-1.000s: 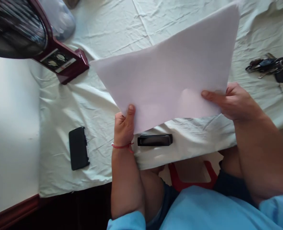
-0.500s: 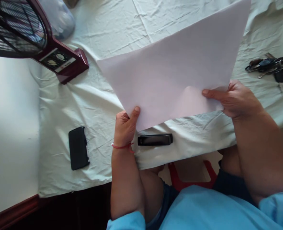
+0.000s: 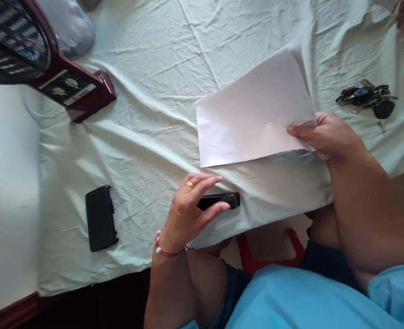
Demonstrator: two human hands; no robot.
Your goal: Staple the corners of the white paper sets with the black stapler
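Pale, creased cloth (image 3: 147, 141) covers the counter (image 3: 68, 265), with a white wall (image 3: 8, 183) towards 9 o'clock from the middle of the view. At 3 o'clock, the person's right hand (image 3: 337, 135) is closed on the lower right corner of the paper (image 3: 253, 119), thumb on top; the paper reaches out towards 2 o'clock, and a second layer shows at its far corner. At 6 o'clock, the left hand (image 3: 188, 210) is half open, thumb and fingers parted over the black stapler (image 3: 224, 201); whether it touches cannot be told. It wears a gold ring (image 3: 190, 184) and a red bracelet (image 3: 169, 253).

The stapler sits at 5 o'clock, near the counter's front edge, with a red stool (image 3: 246, 260) below that edge. A broad stretch of cloth runs between the paper and the maroon fan (image 3: 92, 98) at 10 o'clock, and more lies between the left hand and the black phone (image 3: 101, 218) at 8 o'clock. Keys (image 3: 368, 97) rest between 2 and 3 o'clock, apart from the right hand. The fan's panel carries a pale strip of lettering, too blurred to read.
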